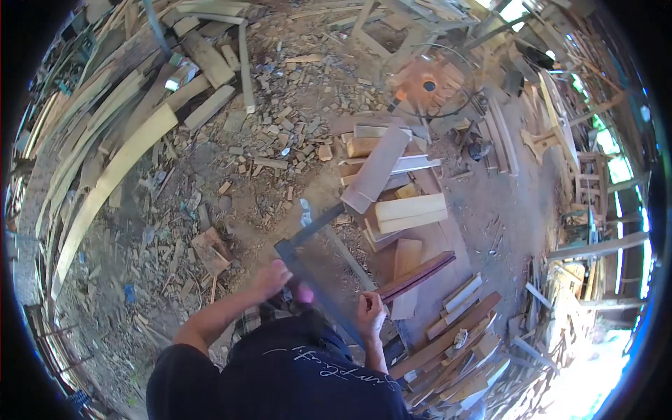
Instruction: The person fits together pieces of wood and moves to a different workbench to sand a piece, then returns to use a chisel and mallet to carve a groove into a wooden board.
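My right hand (371, 313) is closed at the near end of a dark reddish-brown wooden strip (418, 274), which has a groove along it and slants up to the right. To the left, my left hand (271, 280) is closed with its fingers curled; whatever is in it, if anything, is hidden. Just beyond that hand is the corner of a grey-blue frame (285, 246), whose long bar runs down between my two hands. A pale block (411, 212) and a wide brown board (376, 168) lie on a stack of cut pieces ahead.
Wood offcuts (280, 129) and shavings cover the ground ahead and left. Long curved planks (112, 182) are piled along the left. More cut strips (455, 329) lie at my right. A round wire guard (432, 80) stands at the back, with wooden racks (595, 178) along the right.
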The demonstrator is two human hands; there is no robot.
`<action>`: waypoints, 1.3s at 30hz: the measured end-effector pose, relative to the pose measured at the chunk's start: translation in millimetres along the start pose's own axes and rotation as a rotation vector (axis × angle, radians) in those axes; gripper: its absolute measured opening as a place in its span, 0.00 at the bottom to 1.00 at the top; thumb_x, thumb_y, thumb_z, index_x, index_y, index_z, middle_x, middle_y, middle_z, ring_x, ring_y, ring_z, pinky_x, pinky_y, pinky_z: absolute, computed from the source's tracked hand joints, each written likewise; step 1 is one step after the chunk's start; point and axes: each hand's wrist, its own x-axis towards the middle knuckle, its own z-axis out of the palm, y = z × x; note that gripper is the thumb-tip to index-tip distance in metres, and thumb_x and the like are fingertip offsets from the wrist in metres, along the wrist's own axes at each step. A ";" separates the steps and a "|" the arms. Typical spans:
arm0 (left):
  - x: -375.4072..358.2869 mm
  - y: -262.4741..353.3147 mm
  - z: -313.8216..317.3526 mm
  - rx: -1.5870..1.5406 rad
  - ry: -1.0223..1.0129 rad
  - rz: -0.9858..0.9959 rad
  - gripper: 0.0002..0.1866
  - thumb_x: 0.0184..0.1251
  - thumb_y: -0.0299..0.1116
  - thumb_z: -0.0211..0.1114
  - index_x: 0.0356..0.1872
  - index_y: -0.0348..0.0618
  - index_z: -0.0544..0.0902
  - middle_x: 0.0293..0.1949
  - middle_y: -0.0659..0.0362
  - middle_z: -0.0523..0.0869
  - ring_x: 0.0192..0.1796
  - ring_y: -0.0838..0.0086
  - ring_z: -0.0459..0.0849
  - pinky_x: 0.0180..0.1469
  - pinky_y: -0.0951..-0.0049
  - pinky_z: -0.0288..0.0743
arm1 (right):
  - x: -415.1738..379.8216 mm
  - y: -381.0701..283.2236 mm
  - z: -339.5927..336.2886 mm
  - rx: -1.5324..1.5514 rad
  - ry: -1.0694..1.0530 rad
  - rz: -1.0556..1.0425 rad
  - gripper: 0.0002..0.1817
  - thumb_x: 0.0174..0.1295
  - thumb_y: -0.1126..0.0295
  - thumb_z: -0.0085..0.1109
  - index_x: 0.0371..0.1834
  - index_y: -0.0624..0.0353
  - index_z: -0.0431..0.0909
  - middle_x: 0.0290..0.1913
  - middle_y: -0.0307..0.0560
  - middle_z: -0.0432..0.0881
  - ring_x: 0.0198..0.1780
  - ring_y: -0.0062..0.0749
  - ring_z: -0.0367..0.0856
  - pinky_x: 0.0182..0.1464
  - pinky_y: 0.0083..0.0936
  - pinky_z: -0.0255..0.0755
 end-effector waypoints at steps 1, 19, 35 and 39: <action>-0.1 15.8 -41.6 -0.118 -0.101 -0.130 0.13 0.64 0.40 0.55 0.29 0.43 0.82 0.30 0.50 0.83 0.38 0.55 0.83 0.38 0.59 0.74 | 1.9 1.1 7.5 0.011 -0.083 0.015 0.05 0.63 0.74 0.58 0.38 0.63 0.79 0.32 0.53 0.81 0.30 0.39 0.80 0.33 0.31 0.73; -175.6 -294.9 -16.9 -0.321 -0.059 -0.803 0.20 0.58 0.49 0.64 0.32 0.38 0.83 0.23 0.51 0.84 0.25 0.62 0.84 0.28 0.58 0.73 | 109.9 -30.5 151.8 -0.127 -0.547 -0.156 0.13 0.65 0.62 0.53 0.41 0.60 0.77 0.41 0.59 0.82 0.47 0.57 0.80 0.50 0.48 0.72; -65.3 -415.0 -212.4 -0.787 0.236 -1.064 0.08 0.64 0.34 0.59 0.33 0.40 0.80 0.22 0.60 0.78 0.20 0.73 0.77 0.20 0.71 0.70 | 135.3 -42.7 242.6 -0.576 -0.699 0.298 0.25 0.56 0.45 0.61 0.36 0.61 0.80 0.34 0.58 0.84 0.41 0.56 0.83 0.46 0.47 0.76; -11.1 -428.6 -225.1 -0.749 0.143 -1.088 0.07 0.65 0.35 0.59 0.37 0.43 0.80 0.25 0.61 0.78 0.22 0.72 0.79 0.22 0.70 0.73 | 129.7 -64.0 244.2 -0.622 -0.714 0.381 0.30 0.56 0.43 0.61 0.41 0.64 0.79 0.42 0.63 0.83 0.46 0.59 0.82 0.49 0.47 0.75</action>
